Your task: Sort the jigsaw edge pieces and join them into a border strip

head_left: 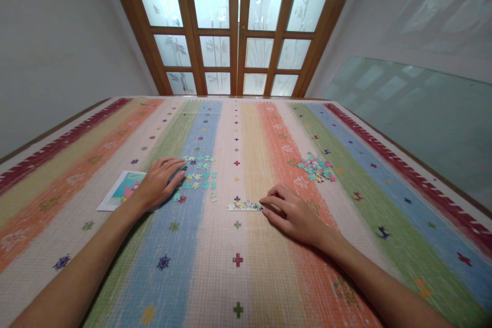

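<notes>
Your right hand (286, 211), one: half-curled at the right end of one narrow multicoloured jigsaw strip (246, 206), lying leftward, long axis left-right. Your left hand (160, 180), one, farther: loosely bent. Either grip: indiscernible. Outward: one turquoise loose-piece spread (197, 184), one white-edged picture sheet (125, 189), one pink-and-turquoise piece heap (317, 167).

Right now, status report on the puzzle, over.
Left hand at spread pieces. Right hand at puzzle strip's right end. Pile beyond right hand. Picture card partly hidden behind left wrist.
</notes>
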{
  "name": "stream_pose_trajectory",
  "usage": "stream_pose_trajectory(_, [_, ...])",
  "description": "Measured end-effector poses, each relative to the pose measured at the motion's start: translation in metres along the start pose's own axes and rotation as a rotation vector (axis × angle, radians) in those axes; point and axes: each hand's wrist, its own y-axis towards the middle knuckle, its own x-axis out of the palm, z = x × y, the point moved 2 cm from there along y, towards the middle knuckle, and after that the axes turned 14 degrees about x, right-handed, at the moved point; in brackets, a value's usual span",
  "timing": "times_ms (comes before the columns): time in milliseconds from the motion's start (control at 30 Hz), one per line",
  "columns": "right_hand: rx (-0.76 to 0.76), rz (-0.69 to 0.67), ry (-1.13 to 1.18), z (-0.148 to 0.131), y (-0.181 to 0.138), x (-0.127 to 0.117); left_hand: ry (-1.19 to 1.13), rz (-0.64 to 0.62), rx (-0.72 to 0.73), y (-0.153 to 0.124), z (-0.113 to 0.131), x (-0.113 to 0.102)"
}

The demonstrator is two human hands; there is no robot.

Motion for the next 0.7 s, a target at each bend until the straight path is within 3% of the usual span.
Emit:
stream_pose_trajectory(467, [-0.012,-0.004,0.019,0.003,0.000,0.001,-0.065,-0.134,-0.112,0.022,0.003,0.017])
stream_pose_trajectory(700, [-0.017,-0.003,0.004,0.001,0.001,0.000,-0.065,-0.077,-0.093,0.029,0.003,0.015])
